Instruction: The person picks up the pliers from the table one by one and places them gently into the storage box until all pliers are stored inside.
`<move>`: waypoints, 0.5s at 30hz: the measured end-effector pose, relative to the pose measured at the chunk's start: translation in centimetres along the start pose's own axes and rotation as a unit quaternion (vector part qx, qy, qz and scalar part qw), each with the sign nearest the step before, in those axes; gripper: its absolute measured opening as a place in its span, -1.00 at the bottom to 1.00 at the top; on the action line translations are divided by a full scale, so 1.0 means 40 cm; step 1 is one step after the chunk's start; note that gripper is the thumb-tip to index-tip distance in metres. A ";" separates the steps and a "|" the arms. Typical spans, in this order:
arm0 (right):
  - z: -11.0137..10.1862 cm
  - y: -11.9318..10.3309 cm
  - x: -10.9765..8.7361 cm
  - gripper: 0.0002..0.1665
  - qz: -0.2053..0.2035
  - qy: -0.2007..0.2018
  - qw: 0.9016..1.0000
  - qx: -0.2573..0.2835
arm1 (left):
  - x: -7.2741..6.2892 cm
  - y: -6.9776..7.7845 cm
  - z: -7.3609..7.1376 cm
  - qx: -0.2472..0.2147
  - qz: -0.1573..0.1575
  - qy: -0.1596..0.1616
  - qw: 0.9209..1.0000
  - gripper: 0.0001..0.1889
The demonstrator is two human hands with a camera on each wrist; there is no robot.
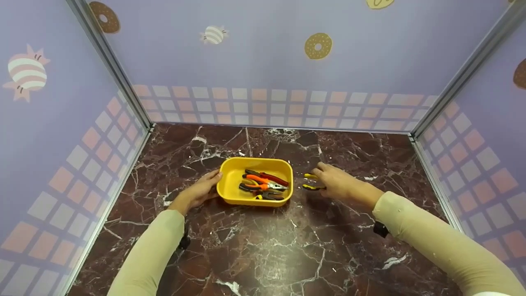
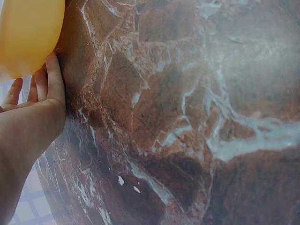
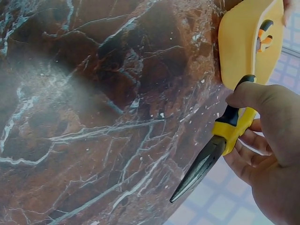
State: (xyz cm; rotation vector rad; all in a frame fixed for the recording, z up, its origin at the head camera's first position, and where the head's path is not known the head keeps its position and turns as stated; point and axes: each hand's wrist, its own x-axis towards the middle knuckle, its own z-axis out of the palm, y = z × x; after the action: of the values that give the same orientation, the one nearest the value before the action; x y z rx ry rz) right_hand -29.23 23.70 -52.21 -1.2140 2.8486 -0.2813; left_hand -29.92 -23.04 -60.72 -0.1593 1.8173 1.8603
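Observation:
A yellow plastic bin (image 1: 230, 193) stands on the marble surface and holds several pliers. Among them is a pair with orange and black handles (image 1: 259, 183); another has red handles (image 1: 274, 178). My left hand (image 1: 201, 189) touches the bin's left end, its fingers against the outer wall (image 2: 35, 42). To the right of the bin, my right hand (image 1: 337, 181) grips needle-nose pliers (image 3: 229, 122) with yellow and black handles. In the right wrist view, thumb and fingers wrap the handles, and the pointed metal nose sticks out past the hand.
The dark red marble surface (image 1: 267, 246) has white veins and reflects light at the front. Purple panels with pink and white squares enclose it at the back (image 1: 267, 61), left (image 1: 49, 135) and right (image 1: 493, 164), joined by metal corner posts.

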 end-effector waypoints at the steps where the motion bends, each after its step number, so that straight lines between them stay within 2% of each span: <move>1: -0.003 -0.002 0.003 -0.43 -0.001 0.000 1.000 -0.001 | 0.000 0.001 0.001 -0.001 -0.002 0.003 1.000 -0.27; 6: -0.019 -0.011 0.021 -0.48 -0.019 0.005 1.000 -0.007 | -0.002 0.004 0.002 0.001 -0.012 0.012 1.000 -0.26; 15: -0.058 -0.031 0.060 -0.36 -0.042 0.024 0.999 -0.005 | -0.003 0.006 0.002 -0.003 -0.009 0.003 1.000 -0.29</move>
State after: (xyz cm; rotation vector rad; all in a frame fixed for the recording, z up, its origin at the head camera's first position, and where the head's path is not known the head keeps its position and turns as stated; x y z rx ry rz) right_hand -30.23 21.48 -49.62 -1.3484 2.8462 -0.3033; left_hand -29.91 -22.99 -60.45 -0.1822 1.8097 1.8548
